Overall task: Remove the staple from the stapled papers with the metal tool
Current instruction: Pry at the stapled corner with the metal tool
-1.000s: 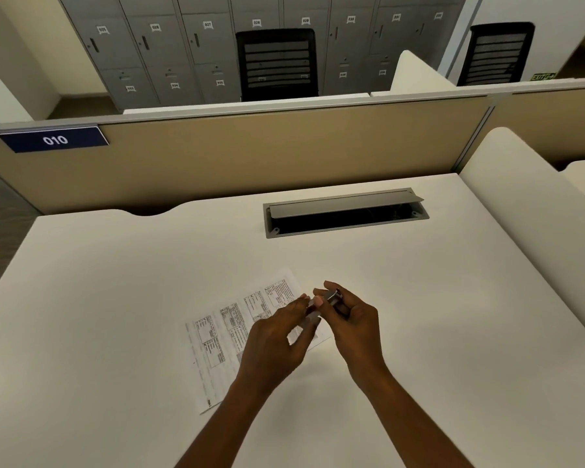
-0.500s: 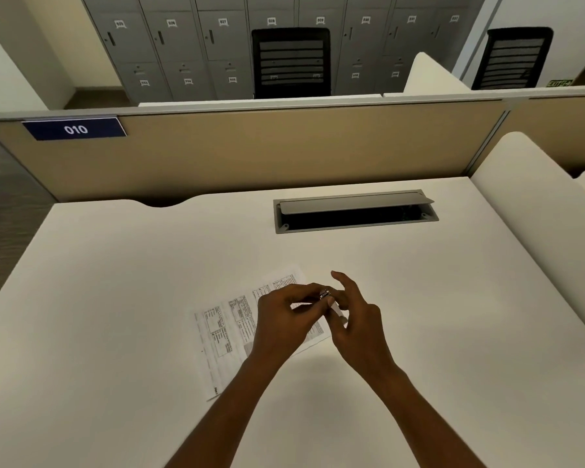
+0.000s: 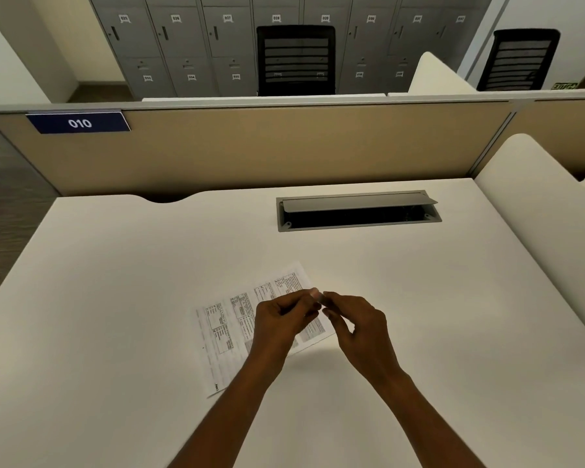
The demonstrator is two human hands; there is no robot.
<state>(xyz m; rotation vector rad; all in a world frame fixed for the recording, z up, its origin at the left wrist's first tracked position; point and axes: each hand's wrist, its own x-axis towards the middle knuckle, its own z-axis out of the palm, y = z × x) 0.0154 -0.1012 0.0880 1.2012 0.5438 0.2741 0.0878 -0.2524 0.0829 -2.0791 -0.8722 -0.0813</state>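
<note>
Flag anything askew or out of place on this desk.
The papers lie skewed, rotated against the desk edge. The cable hatch lid stands ajar at the back. Nothing looks spilled or damaged.

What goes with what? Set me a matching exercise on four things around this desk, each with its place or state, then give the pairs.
Things
1. white printed paper sheets
2. grey metal cable hatch
3. dark blue rectangular sign
4. middle black mesh-backed office chair

Places or states
A. behind the beige partition, in front of the grey lockers
B. lying flat on the white desk
C. sunk into the desk, lid raised
D. fixed to the partition's top left, reads 010

Pairs: 1-B, 2-C, 3-D, 4-A
</note>
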